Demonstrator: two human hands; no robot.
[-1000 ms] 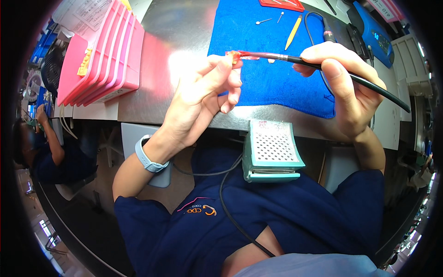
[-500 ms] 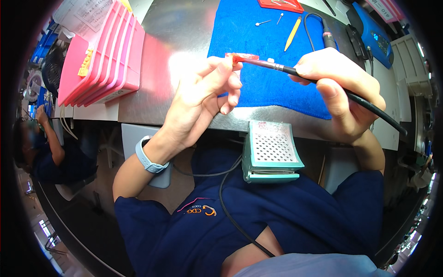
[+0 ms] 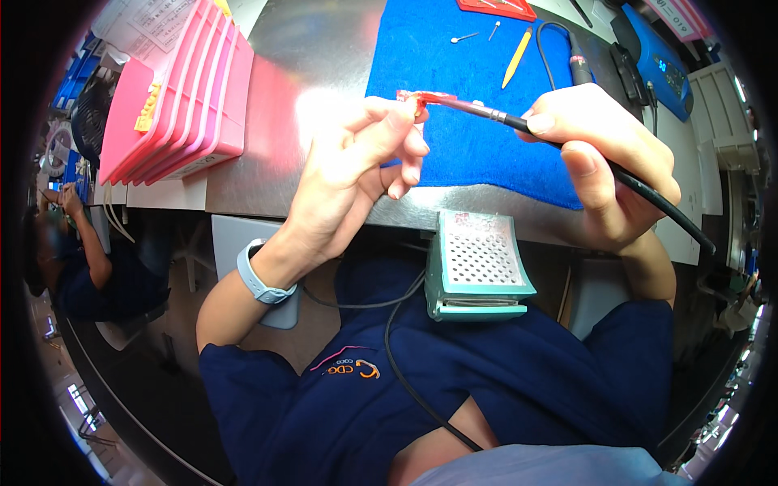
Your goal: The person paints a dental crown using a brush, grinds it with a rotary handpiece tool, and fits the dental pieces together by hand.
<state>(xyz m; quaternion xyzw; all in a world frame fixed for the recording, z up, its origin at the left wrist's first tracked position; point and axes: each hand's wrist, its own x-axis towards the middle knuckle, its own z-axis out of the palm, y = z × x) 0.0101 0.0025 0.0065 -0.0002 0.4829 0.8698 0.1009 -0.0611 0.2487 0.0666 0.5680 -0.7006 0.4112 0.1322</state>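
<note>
My left hand (image 3: pixel 356 162) is raised over the near edge of the blue towel (image 3: pixel 478 154), its thumb and index finger pinching a small orange-red piece (image 3: pixel 419 105). In my right hand (image 3: pixel 608 162) is a slim paintbrush (image 3: pixel 506 119) with a black handle and a metal collar. Its reddish tip points left and meets the small piece, or nearly so; the exact contact is too small to tell. Just past the fingertips shows a red shiny object (image 3: pixel 403 95), partly hidden by the hand and brush.
Pink upright dividers (image 3: pixel 186 105) stand at left on the metal bench. On the towel lie a yellow pencil-like stick (image 3: pixel 516 58), small pins (image 3: pixel 464 38) and a red tray (image 3: pixel 502 8). A blue control box (image 3: pixel 660 69), black handpiece (image 3: pixel 579 69) and green perforated box (image 3: pixel 482 259) are nearby. Another person (image 3: pixel 89 251) sits far left.
The brush has shifted slightly right and down with my right hand, and its tip sits a little differently against the piece. My left hand has barely moved.
</note>
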